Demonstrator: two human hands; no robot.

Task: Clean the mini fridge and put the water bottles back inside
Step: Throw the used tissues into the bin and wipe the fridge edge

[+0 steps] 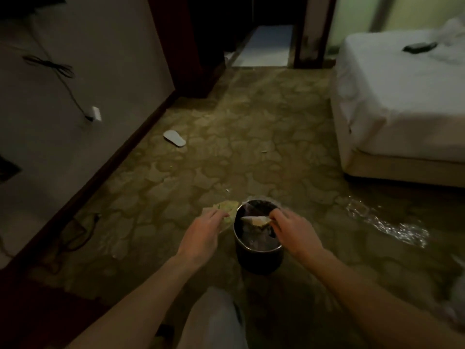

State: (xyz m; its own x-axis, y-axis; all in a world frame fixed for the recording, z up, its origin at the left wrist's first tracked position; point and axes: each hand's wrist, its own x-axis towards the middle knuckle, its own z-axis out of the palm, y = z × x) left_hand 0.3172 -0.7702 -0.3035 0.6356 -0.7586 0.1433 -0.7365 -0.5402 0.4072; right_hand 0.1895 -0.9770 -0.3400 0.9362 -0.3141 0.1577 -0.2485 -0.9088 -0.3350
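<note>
I see a white slipper [174,138] lying on the patterned carpet [251,147] near the wall. A bed [402,109] stands at right, a dark flat object [419,47] on its sheet. A black cable [57,71] hangs down to a white plug [96,113].

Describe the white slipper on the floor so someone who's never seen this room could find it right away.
Start at the white wall on the left and follow its dark baseboard along the patterned carpet. The slipper lies alone on the carpet just off that baseboard, beyond the dark wastebasket. It is flat, oval and white, the only footwear visible.
</note>
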